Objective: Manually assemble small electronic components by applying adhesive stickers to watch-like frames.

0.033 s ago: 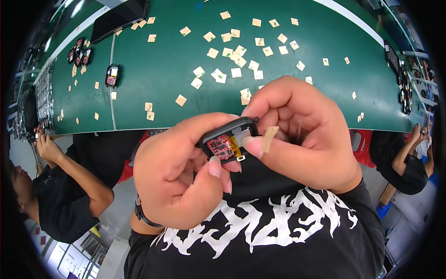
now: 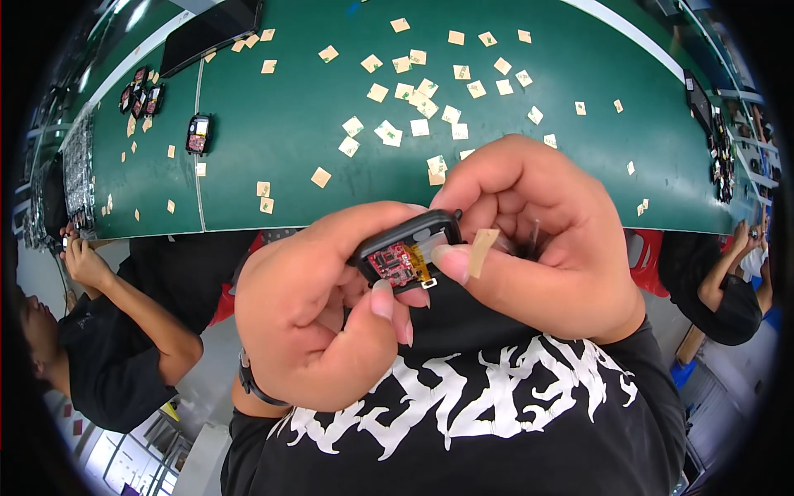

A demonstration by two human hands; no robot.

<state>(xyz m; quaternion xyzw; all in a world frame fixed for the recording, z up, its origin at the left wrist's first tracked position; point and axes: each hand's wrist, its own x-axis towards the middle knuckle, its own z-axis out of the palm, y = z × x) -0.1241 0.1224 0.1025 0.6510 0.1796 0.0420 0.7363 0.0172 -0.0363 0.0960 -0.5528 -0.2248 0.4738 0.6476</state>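
Observation:
Above my lap, both hands hold a small black device housing (image 2: 407, 248), tilted with its inside facing up. A red circuit board (image 2: 392, 264), an orange-yellow flex strip (image 2: 419, 258) and a silver-grey flat part lie inside it. My left hand (image 2: 318, 306) is closed round the left side, thumb at the lower edge. My right hand (image 2: 538, 240) is closed at the right end, with its thumb tip on the grey part. A beige paper piece (image 2: 482, 250) clings to the right thumb. Something clear and thin shows among the curled right fingers, too indistinct to name.
Many beige paper squares (image 2: 420, 128) lie scattered over the green table (image 2: 281, 124). Another open device housing (image 2: 198, 135) lies at the left, with several more (image 2: 141, 93) behind it. A black tray (image 2: 211, 37) stands far left. People sit at both sides (image 2: 132, 331).

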